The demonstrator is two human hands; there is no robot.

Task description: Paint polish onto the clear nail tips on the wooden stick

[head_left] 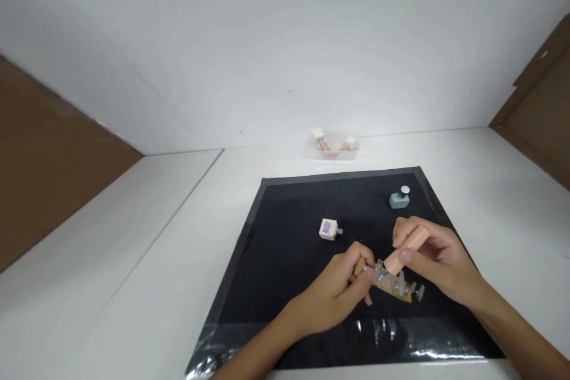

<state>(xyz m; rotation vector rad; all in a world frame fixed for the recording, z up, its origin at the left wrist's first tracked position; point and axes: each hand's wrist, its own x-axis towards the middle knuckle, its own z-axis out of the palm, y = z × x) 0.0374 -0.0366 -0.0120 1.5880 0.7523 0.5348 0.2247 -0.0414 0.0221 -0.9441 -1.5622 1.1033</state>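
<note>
My left hand point(341, 288) is closed round the left end of a nail tip stand point(403, 295), a tan strip with several clear false nails standing up from it. In my right hand point(440, 258) a nail polish brush is pinched by its peach cap point(414, 243). The brush end points down and left, among the clear nail tips close to my left fingers; whether the bristles touch a nail I cannot tell. A white nail polish bottle point(328, 230) with a purple flower print lies beyond my left hand, its neck uncapped and pointing right.
A green nail polish bottle point(399, 200) with a silver-topped cap is at the mat's back right. Behind the black mat point(285, 214), a clear plastic box point(338, 154) holds white bottles with peach caps. A white wall and brown side panels point(53, 148) surround the white table.
</note>
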